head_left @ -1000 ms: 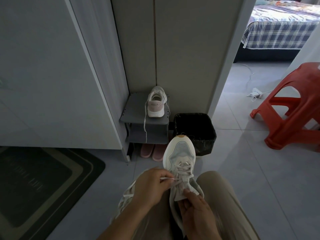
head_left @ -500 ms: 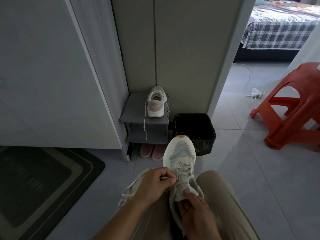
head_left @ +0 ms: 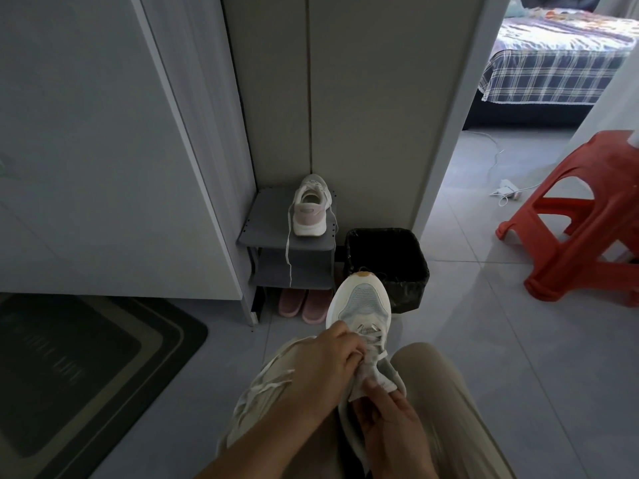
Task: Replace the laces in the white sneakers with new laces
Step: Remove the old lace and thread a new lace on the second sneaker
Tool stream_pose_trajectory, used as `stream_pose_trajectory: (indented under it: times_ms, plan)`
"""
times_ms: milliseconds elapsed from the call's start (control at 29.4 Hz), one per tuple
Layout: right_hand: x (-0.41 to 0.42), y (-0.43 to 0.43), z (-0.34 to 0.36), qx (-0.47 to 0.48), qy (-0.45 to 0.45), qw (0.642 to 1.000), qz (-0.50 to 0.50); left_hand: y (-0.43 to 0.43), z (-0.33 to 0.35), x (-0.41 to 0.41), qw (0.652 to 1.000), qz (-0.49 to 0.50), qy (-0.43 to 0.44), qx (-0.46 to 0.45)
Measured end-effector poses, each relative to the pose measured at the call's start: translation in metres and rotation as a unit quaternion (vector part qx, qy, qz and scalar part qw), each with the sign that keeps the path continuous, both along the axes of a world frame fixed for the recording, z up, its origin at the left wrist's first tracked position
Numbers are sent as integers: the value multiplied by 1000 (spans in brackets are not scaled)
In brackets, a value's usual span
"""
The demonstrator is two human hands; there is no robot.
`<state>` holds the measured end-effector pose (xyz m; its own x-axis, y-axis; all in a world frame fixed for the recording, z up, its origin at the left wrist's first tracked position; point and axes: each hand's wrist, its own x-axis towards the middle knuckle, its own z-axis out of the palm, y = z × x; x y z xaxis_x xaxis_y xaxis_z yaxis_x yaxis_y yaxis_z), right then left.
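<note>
The left hand (head_left: 321,368) has slid a little to the right, onto the sneaker (head_left: 363,305). Its grip is curled tight on the lace (head_left: 375,340) by the holes. The right hand (head_left: 383,420) is nearer, its grip clamped on the sneaker's tongue. The sneaker sits between the knees, toe pointing far. The second sneaker (head_left: 311,212) stands far off on the grey shelf (head_left: 262,226).

On the sneaker (head_left: 359,305), the lace rows (head_left: 372,335) are partly hidden by the left hand (head_left: 321,368) and the heel by the right hand (head_left: 383,420); the red stool (head_left: 570,216) is cut off by the right edge
</note>
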<state>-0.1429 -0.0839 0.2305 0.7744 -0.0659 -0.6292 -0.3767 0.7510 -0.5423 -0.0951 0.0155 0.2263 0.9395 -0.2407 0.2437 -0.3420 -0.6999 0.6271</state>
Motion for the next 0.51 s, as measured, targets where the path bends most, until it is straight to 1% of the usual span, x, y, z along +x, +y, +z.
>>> stream_pose_trajectory:
  times_ms: [102, 170, 238, 272, 306, 340, 374, 408, 442, 476, 510]
  plan:
    - [-2, -1, 1, -40, -1, 999, 17, -4, 2, 2, 999, -2, 21, -25]
    - [-4, -1, 0, -72, -6, 997, 33, -1, 4, 2, 998, -7, 52, -28]
    - [-7, -6, -2, -124, -1, 990, 65, 2, 1, 0, 998, -6, 46, -34]
    - [-8, -13, -3, -174, -9, 979, 105, 3, -1, -2, 999, 0, 34, -35]
    - [-9, -19, 1, -241, -27, 954, 176, 3, -3, -3, 999, 7, 31, -41]
    - [-8, -28, 6, -315, -52, 911, 260, 2, -5, -4, 998, 16, 31, -52]
    - [-6, -37, 12, -383, -75, 859, 332, 1, -6, -4, 997, 25, 38, -62]
    - [-1, -47, 17, -463, -106, 800, 367, -1, -7, -4, 996, 35, 46, -72]
    - [5, -56, 21, -547, -137, 743, 361, -3, -8, -3, 993, 47, 58, -88]
    - [13, -63, 23, -624, -170, 688, 330, -4, -8, -2, 990, 60, 71, -107]
    - [21, -68, 22, -681, -196, 641, 296, -6, -8, -3, 986, 72, 82, -126]
